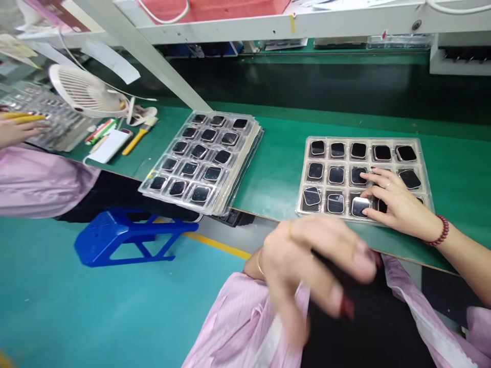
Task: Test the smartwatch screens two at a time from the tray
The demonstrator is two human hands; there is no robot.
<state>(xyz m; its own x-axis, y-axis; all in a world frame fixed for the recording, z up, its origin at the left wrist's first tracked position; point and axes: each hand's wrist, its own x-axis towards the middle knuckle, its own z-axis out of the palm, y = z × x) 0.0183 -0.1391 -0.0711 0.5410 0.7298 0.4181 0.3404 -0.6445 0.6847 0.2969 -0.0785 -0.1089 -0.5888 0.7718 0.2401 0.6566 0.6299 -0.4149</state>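
left hand [295, 250] open, right hand's [402, 207] grip parted at a smartwatch screen [358, 206] — light edge contact spares neighbours in the tray [304, 179].

Right hand [402, 207] — over tray [362, 139] of square screens [336, 175] | left hand [307, 266] — raised, blurred

Tray stack [241, 166] left of single tray [347, 139]

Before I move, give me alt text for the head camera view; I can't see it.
The right hand has its fingers on dark, square-faced pieces in a plastic tray on a green bench; the left hand, blurred, hovers nearer the camera. Leftward are stacked filled trays, a fan and a blue stool.
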